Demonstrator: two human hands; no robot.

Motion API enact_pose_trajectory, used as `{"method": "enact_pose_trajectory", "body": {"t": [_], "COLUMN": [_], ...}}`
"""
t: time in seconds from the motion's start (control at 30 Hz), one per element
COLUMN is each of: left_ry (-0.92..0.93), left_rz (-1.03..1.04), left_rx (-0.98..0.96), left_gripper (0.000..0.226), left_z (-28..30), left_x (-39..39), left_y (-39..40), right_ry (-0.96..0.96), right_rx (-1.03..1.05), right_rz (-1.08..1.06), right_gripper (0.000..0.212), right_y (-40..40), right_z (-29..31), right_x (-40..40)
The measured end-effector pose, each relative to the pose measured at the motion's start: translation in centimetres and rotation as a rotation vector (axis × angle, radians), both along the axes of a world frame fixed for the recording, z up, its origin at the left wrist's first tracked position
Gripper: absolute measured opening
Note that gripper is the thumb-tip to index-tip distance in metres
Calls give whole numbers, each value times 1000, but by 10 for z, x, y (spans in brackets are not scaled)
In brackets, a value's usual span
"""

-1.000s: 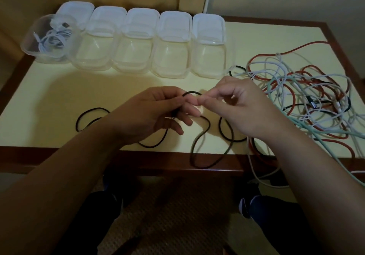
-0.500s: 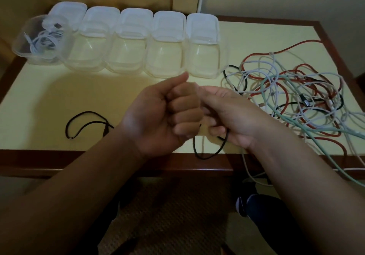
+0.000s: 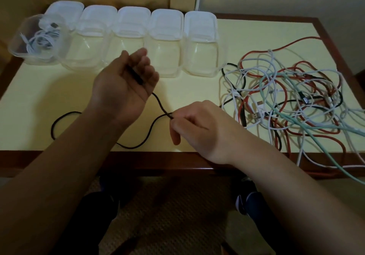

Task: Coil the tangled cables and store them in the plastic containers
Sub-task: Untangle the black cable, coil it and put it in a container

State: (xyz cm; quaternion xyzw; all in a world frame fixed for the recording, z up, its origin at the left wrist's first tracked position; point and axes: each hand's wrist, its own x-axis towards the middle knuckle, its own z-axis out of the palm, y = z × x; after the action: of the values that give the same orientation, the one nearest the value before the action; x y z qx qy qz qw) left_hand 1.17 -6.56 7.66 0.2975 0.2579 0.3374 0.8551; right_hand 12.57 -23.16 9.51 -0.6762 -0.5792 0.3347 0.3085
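Both hands, left hand [image 3: 126, 81] and right hand [image 3: 195, 122], hold black cable [image 3: 158, 100] near table [image 3: 59, 89] front edge.

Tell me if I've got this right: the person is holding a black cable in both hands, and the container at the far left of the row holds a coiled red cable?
Not quite. The head view shows the leftmost container holding a coiled white cable, not red. The rest stands: left hand and right hand both hold the black cable.

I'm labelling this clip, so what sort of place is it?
Probably a room at home: a small wood-edged table against a plain wall, a woven mat under the person's feet, and household charging cables being sorted into plastic containers.
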Motion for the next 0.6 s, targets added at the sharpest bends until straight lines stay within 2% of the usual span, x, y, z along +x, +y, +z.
{"method": "enact_pose_trajectory", "body": {"t": [0.07,0.13,0.2,0.3,0.47,0.6], "left_ry": [150,313,350,332,231,260], "left_rz": [-27,-97,-246,-413,-513,-604], "left_rx": [227,585,840,864,660,734], "left_gripper": [40,31,27,34,40,55], "left_z": [-1,0,-1,-6,-5,-11], "left_x": [1,1,-1,1,7,12], "left_y": [-4,-9,-18,-30,-37,-38], "right_ry": [-57,-33,27,51,-18,-90], "right_rx": [121,277,399,513,562,574], "right_rz": [26,33,16,-41,-102,-223], "right_gripper": [34,28,28,29,28,21], "right_y": [-2,-3,-4,-7,-9,-8], "right_z": [-1,0,2,3,-2,-6], "right_x": [2,6,10,14,19,28]}}
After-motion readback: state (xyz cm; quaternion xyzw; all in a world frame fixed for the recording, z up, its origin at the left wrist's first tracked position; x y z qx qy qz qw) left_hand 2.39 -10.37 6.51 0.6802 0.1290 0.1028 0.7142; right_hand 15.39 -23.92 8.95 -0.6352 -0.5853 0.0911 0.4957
